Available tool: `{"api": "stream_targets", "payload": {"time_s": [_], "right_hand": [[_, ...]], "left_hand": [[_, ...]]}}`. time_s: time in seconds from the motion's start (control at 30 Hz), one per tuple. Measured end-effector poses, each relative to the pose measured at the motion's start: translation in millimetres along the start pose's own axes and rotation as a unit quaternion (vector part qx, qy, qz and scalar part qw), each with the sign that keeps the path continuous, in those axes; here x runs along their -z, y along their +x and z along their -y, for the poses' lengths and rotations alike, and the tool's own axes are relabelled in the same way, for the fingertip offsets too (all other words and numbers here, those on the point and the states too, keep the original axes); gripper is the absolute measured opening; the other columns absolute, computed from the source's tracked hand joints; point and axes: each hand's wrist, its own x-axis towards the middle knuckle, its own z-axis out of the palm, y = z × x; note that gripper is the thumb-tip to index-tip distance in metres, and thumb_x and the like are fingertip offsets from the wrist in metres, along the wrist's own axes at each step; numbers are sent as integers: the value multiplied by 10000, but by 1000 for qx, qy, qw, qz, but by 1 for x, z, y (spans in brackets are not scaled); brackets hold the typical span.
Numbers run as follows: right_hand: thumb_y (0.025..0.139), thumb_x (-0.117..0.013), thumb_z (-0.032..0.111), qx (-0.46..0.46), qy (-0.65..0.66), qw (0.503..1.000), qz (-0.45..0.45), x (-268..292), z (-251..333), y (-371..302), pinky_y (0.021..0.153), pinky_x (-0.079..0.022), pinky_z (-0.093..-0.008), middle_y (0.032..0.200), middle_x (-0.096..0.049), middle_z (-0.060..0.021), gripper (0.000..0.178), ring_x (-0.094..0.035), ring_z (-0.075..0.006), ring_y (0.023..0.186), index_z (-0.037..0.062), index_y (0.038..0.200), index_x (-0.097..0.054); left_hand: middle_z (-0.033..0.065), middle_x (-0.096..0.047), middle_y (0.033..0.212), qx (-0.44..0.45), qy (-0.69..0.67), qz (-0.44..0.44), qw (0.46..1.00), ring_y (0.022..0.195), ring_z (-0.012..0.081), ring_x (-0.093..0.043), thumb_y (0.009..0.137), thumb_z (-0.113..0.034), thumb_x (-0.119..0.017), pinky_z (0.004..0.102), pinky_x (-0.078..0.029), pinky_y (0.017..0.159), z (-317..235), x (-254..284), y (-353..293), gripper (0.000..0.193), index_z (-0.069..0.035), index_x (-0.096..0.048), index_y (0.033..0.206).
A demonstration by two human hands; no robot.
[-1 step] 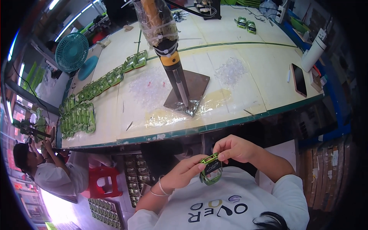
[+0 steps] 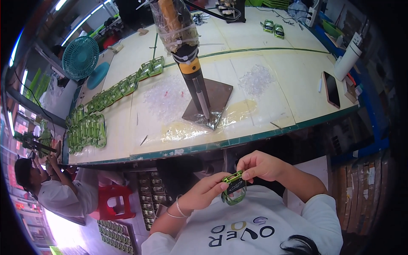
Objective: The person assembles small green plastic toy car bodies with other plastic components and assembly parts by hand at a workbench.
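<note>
Close to my shirt, my left hand (image 2: 207,188) grips a small bright-green plastic frame (image 2: 233,198) with a dark panel and pale marking on it. The thumb lies on its upper left part. A green rounded rim shows at its lower end. My right hand (image 2: 263,165) is closed in a pinch at the frame's upper right corner, its thumb touching that end. Whatever lies between those fingertips is too small or hidden to make out. Both hands are below the table's front edge.
A pole-like tool wrapped in plastic stands on a metal plate (image 2: 219,95) on the table (image 2: 272,114). Beside it lie two heaps of clear bits (image 2: 257,80). Rows of green frames (image 2: 87,131) line the left, a phone (image 2: 331,89) the right. A co-worker (image 2: 63,191) sits left.
</note>
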Motion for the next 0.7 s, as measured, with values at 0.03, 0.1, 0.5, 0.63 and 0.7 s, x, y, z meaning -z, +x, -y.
{"api": "stream_targets", "payload": {"time_s": [0.03, 0.1, 0.5, 0.63, 0.7], "right_hand": [[749, -589, 88, 4, -15, 1000, -9, -1, -1, -1, 500, -386, -190, 668, -529, -7, 98, -460, -63, 544, 12, 798, -551], [752, -588, 89, 10, -26, 999, -14, -4, -3, -2, 502, -387, -189, 668, -529, -8, 99, -463, -61, 549, 14, 801, -548], [718, -640, 157, 281, -388, 853, -206, -42, -1, 6, 636, -446, -270, 944, -520, -112, 475, -529, -155, 720, 48, 1132, -433], [626, -699, 201, 427, -599, 634, -239, -51, -12, 22, 646, -460, -316, 1134, -416, -212, 645, -540, -259, 760, 152, 1197, -403], [616, -698, 190, 422, -603, 636, -231, -51, -14, 27, 651, -461, -313, 1149, -400, -221, 638, -541, -267, 778, 173, 1188, -415]], "left_hand": [[30, -529, 829, -26, 63, 21, 997, 723, 64, -474, 888, -161, -379, 202, -391, 661, 2, 1, -1, 238, 4, -468, 1034], [25, -526, 819, -16, 54, 22, 998, 729, 65, -473, 888, -157, -377, 201, -389, 666, 5, 1, -2, 236, 4, -462, 1039], [79, -544, 958, -10, -204, -96, 974, 818, 113, -536, 854, -238, -464, 241, -441, 723, 7, 6, -6, 346, 11, -434, 1093], [75, -538, 984, -69, -232, -126, 962, 844, 109, -527, 820, -181, -521, 224, -436, 708, -6, 9, -4, 358, 9, -421, 1107], [78, -530, 1001, -68, -240, -134, 959, 878, 116, -517, 793, -124, -556, 226, -433, 726, 0, 10, -5, 375, 9, -416, 1114]]}}
